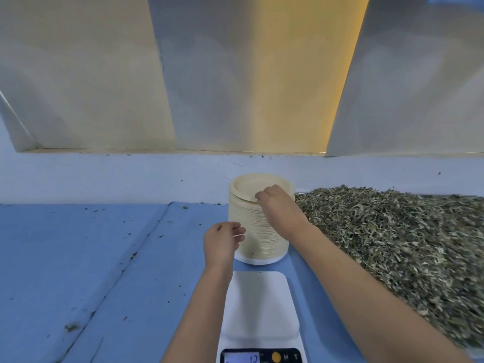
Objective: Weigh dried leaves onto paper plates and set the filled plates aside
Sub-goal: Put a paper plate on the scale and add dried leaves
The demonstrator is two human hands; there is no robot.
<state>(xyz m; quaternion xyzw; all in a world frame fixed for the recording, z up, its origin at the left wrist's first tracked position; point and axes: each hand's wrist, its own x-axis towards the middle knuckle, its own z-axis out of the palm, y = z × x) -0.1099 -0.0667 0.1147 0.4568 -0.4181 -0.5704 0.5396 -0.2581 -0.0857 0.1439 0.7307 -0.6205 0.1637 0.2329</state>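
One plate stack [258, 226], upright (axis vertical)

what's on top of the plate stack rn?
Only the top plate, its visible well bare. The right hand pinches its near rim; the bit of rim under those fingers is hidden.

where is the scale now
The scale sits bottom centre of the head view, just nearer than the plate stack, with the leaf pile on its right.
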